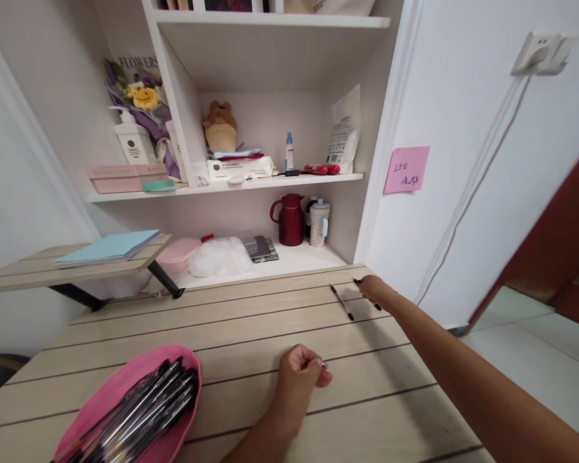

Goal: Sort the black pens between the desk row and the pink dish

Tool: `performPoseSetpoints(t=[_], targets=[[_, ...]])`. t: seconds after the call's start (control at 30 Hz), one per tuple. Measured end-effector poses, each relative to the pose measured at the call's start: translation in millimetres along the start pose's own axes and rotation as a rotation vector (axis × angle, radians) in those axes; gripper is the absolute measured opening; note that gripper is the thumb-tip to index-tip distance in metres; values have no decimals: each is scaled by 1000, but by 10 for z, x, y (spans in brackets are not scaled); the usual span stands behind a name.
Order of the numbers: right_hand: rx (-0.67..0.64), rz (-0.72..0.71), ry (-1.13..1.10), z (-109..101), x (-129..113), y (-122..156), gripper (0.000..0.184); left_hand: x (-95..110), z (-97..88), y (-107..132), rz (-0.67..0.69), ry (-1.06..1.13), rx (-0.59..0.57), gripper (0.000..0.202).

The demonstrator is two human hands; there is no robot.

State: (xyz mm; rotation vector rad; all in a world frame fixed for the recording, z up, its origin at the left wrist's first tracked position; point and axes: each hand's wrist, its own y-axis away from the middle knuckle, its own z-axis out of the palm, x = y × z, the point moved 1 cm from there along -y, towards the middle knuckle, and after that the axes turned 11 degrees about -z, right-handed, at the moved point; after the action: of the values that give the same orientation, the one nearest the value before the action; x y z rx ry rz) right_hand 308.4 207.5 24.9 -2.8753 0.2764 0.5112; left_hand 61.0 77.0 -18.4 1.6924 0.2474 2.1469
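My right hand reaches to the table's far right corner, its fingers closed on a pen whose dark ends show on either side. Just left of it, a second pen with black ends lies on the tabletop. Nearer the middle, my left hand is closed above the table; a small shiny bit pokes out by its fingertips, too little to name. At the front left, a pink basket holds a thick bundle of pens with black caps.
The slatted wooden table meets a white shelf unit. A small raised stand bears blue paper at left. A red jug and a cup stand on the low shelf. A white wall rises at right.
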Motion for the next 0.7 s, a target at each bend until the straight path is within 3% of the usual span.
performPoseSetpoints(t=[0.17,0.27,0.7], targets=[[-108,33,99,196,-5,-121,28,-22,0,-43,-14,-5,-1,17],[-97,31,144,255,-2,-156,20,-60,-5,-89,-14,-1,-2,19],[-68,-42,239,438,-37,-103,26,-113,-5,-134,-9,-14,-6,19]])
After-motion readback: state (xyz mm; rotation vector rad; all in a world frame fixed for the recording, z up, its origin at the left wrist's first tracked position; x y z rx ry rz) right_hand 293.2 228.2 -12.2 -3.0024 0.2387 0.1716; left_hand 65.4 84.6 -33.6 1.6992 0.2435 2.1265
